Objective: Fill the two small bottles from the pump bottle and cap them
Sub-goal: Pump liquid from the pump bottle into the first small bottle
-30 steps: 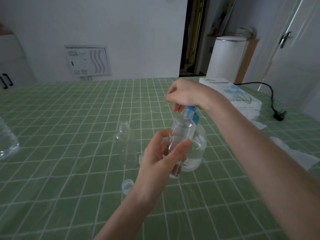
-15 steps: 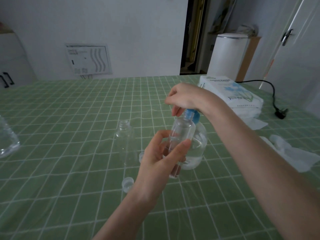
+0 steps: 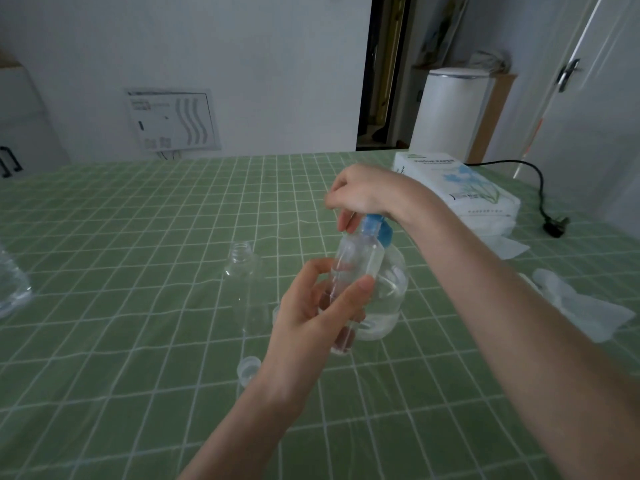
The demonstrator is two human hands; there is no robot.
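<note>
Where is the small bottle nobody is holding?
Head view: the uncapped clear plastic small bottle stands on the green checked tablecloth, just left of the left hand.

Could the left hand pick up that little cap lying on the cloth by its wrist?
Probably not yet: the left hand grips the small bottle at the pump bottle. The cap lies uncovered beside that wrist, so once freed, likely yes.

Small bottles (image 3: 356, 268) (image 3: 246, 271): clear glossy plastic. Pump head (image 3: 375, 228): blue plastic. Tabletop (image 3: 138, 237): green checked cloth, smooth, faintly glossy. Tissues (image 3: 581, 306): matt paper.
</note>
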